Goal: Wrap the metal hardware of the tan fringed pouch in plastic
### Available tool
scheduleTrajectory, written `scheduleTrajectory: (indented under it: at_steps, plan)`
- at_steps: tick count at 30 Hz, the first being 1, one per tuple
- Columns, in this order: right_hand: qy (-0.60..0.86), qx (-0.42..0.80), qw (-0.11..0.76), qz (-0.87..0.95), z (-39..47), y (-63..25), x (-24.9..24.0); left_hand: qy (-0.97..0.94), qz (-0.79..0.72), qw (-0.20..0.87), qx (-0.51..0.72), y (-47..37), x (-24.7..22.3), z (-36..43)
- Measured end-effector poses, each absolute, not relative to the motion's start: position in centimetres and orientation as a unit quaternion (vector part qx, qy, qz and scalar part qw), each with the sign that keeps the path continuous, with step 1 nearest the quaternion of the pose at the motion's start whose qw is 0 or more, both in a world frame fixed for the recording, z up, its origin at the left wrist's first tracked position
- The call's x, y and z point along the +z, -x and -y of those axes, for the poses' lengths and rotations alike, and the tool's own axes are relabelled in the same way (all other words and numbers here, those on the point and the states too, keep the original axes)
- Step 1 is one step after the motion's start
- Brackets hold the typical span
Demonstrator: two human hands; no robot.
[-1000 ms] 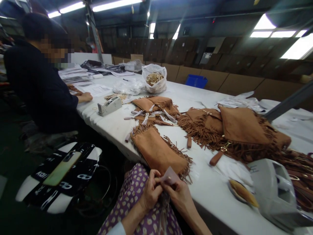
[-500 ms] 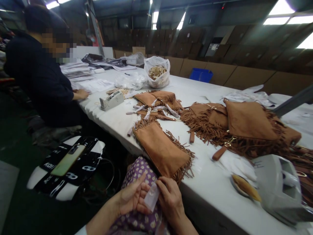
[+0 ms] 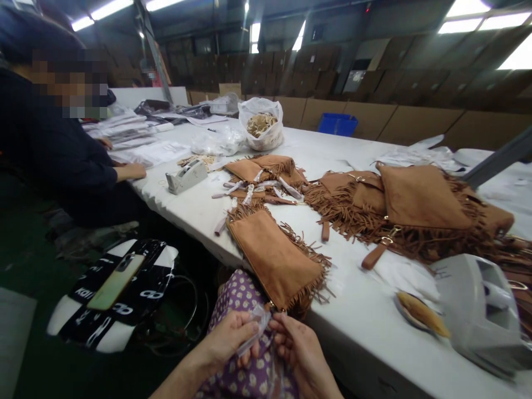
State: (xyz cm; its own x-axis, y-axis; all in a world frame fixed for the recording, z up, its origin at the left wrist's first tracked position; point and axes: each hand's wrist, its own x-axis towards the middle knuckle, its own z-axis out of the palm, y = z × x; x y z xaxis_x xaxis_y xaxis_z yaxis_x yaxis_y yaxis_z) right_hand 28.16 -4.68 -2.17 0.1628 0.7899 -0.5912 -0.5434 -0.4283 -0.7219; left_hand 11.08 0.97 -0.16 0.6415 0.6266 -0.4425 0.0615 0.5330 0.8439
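My left hand [image 3: 235, 337] is closed on a small clear plastic sleeve [image 3: 254, 327], pinched between thumb and fingers above my lap. Close beside it, my right hand [image 3: 293, 338] has its thumb and fingers pressed together near the zip end of a brown fringed pouch [image 3: 276, 257]; what they pinch is too small to make out. The pouch lies partly on the white table and overhangs its edge toward me. Beneath my hands is purple flowered cloth [image 3: 235, 299].
More fringed bags [image 3: 424, 197] are piled at the right, and others [image 3: 266, 166] with wrapped straps lie ahead. A tape dispenser [image 3: 187, 176], a plastic bag of tan pieces [image 3: 261, 124] and a larger grey dispenser [image 3: 469, 310] stand on the table [image 3: 353, 299]. A co-worker [image 3: 54, 144] sits left; a phone [image 3: 116, 281] rests on a stool.
My left hand has turned from open palm-up to pinching the plastic sleeve. My right hand has shifted slightly right and down. The co-worker has leaned farther left.
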Motion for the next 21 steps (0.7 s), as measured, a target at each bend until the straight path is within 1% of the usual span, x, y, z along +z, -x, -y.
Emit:
scheduleTrajectory:
  at_steps: [3,7,13,18,21]
  plan:
    - [0.474,0.707,0.525,0.015,3.7,-27.1,-0.8,-0.434,-0.378,0.794,0.195,-10.6,-0.1,-0.7]
    - [0.412,0.737,0.535,-0.041,2.7,-25.0,-0.4,-0.438,-0.391,0.789,0.18,-10.0,-0.9,-0.5]
    - [0.421,0.697,0.575,-0.077,1.5,-23.4,-0.8,-0.477,-0.423,0.757,0.143,-9.7,-1.1,-1.0]
    - [0.437,0.666,0.601,-0.062,1.3,-23.4,-1.9,-0.477,-0.423,0.759,0.126,-10.3,-0.4,-1.5]
    - [0.437,0.678,0.589,-0.041,1.3,-23.1,-2.9,-0.467,-0.42,0.769,0.121,-10.9,-0.3,-1.6]
